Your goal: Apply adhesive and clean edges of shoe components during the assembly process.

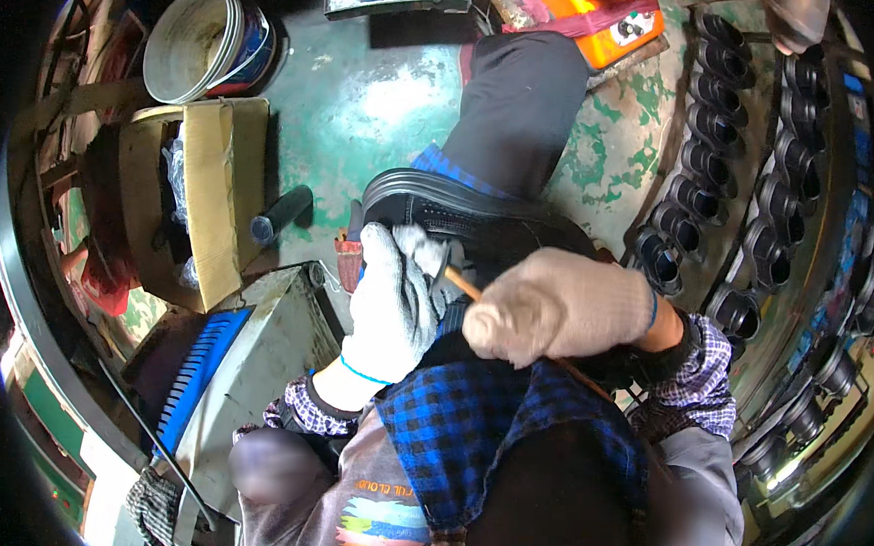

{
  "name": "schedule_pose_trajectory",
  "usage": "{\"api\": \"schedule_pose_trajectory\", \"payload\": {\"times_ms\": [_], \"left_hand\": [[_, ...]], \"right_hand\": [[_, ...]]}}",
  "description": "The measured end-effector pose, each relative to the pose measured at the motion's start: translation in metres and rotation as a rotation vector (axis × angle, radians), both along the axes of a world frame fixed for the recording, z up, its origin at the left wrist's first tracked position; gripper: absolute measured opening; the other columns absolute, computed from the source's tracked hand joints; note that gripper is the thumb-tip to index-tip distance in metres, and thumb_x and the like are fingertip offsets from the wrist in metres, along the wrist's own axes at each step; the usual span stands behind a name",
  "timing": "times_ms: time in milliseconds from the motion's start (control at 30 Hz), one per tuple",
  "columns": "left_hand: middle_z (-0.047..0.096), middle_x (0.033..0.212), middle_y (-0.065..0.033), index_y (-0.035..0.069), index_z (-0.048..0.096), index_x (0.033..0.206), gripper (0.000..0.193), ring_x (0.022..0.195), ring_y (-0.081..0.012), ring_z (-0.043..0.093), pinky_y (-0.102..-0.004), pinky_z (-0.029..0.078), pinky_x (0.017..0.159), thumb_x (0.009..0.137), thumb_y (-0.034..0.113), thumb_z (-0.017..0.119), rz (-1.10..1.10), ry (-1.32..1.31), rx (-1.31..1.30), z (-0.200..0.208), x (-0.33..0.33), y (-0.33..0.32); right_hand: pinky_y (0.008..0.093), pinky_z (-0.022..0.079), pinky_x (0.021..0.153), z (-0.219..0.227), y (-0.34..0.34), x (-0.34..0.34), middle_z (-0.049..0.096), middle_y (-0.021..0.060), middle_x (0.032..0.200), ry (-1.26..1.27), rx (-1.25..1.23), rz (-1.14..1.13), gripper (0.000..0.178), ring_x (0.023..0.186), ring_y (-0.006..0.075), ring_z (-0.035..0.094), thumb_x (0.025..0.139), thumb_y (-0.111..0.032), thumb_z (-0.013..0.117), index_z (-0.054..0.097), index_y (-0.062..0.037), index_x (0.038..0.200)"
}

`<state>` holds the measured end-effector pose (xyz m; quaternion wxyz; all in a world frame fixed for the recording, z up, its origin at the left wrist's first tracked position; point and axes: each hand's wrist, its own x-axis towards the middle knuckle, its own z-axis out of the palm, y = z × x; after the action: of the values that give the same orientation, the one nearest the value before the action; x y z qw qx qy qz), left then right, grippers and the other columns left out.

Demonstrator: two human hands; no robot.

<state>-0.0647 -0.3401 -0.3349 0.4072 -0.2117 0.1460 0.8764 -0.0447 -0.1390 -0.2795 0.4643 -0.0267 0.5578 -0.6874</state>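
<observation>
Across your lap, you've got a black shoe [440,206] with a thick, ridged sole edge, lying above the blue checked cloth [450,402]. Both your hands are at it, in pale knit gloves. Your right hand [568,310] has its grip curled tight round the handle of a thin wooden-handled tool [463,282], which slants up and left toward your other hand; the far end is too blurry for me to name the tool. Your left hand [388,295] is right by the near side of the shoe, fingers pointing up and a bit bent, but I honestly can't tell if that grip is pinching anything, since the patch by the fingertips is a blur.

Off to your left there's a cardboard box [213,202] with its top open and clear plastic inside, a short black cylinder [282,215] just beside it, and a white bucket [187,47] beyond the box. Closer to you, a blue toothed strip [205,370] sits along a grey panel [253,382]. Up top, an orange machine [608,20] rests on the worn green floor [396,103]. Over on your right, black hollow pieces [698,193] stand in long rows.
</observation>
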Motion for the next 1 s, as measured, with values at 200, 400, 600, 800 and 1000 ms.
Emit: {"api": "schedule_pose_trajectory", "payload": {"times_ms": [200, 400, 600, 800, 1000], "left_hand": [[0.056, 0.101, -0.0036, 0.010, 0.050, 0.108, 0.040, 0.098, -0.0200, 0.052, -0.0363, 0.042, 0.091, 0.096, 0.045, 0.038, -0.016, -0.034, -0.165, 0.006, 0.001, 0.001], [0.054, 0.097, -0.0043, 0.007, 0.050, 0.109, 0.039, 0.097, -0.0169, 0.050, -0.0323, 0.041, 0.090, 0.098, 0.040, 0.034, -0.032, 0.064, -0.530, 0.010, 0.009, 0.007], [0.056, 0.103, -0.0060, 0.002, 0.044, 0.120, 0.040, 0.095, -0.0190, 0.053, -0.0287, 0.043, 0.085, 0.098, 0.034, 0.037, 0.060, -0.002, -0.269, 0.004, 0.003, -0.001], [0.059, 0.102, -0.0040, 0.007, 0.050, 0.117, 0.048, 0.086, -0.0167, 0.057, -0.0283, 0.048, 0.074, 0.096, 0.048, 0.036, -0.047, -0.111, -0.491, 0.011, -0.005, 0.005], [0.058, 0.087, -0.0035, 0.007, 0.055, 0.105, 0.045, 0.074, -0.0149, 0.054, -0.0266, 0.047, 0.067, 0.090, 0.048, 0.048, 0.004, -0.431, -0.400, 0.004, -0.004, -0.008]], "right_hand": [[0.0252, 0.045, 0.063, 0.003, 0.002, -0.012, 0.060, -0.0001, 0.074, -0.059, -0.053, 0.029, 0.011, 0.069, 0.0070, 0.050, 0.078, -0.007, 0.064, 0.061, -0.0001, 0.086], [0.0252, 0.046, 0.064, 0.008, 0.001, -0.018, 0.063, 0.0029, 0.075, 0.038, 0.094, 0.085, 0.011, 0.068, 0.0101, 0.055, 0.077, -0.009, 0.065, 0.062, -0.0015, 0.084], [0.0255, 0.046, 0.062, -0.001, 0.008, -0.025, 0.060, 0.0019, 0.070, -0.097, -0.019, 0.129, 0.012, 0.065, 0.0099, 0.053, 0.084, -0.013, 0.058, 0.061, -0.0027, 0.081], [0.0202, 0.043, 0.060, -0.013, 0.005, -0.047, 0.056, -0.0007, 0.076, -0.039, -0.115, 0.008, 0.010, 0.069, 0.0046, 0.051, 0.088, -0.009, 0.050, 0.059, -0.0030, 0.091], [0.0291, 0.044, 0.058, -0.065, 0.039, -0.131, 0.061, 0.0051, 0.081, 1.143, 0.436, -0.254, 0.017, 0.072, 0.0186, 0.056, 0.077, -0.008, 0.059, 0.064, -0.0088, 0.093]]}}
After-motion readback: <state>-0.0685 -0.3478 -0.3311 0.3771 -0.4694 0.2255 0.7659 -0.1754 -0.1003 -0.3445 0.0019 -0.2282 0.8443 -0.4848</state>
